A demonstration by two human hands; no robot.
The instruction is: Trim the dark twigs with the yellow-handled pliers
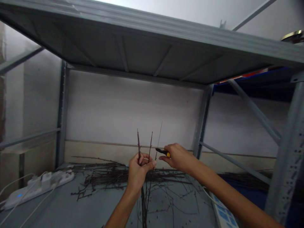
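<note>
Several thin dark twigs stand upright in my left hand, whose fingers are closed round them. One twig leans apart to the right, between that hand and the tool, and a thin straight wire-like length rises from its top. My right hand grips yellow-and-black pliers or cutters, with the dark jaws pointing left at that twig. Whether the jaws touch it I cannot tell. Behind my hands a loose pile of dark twigs lies across the grey shelf surface.
On the left lies a white power strip with plugs and cables. Another strip with blue markings sits at lower right beneath my right forearm. A grey metal shelf hangs overhead, and a perforated post stands at right. Twig scraps litter the surface.
</note>
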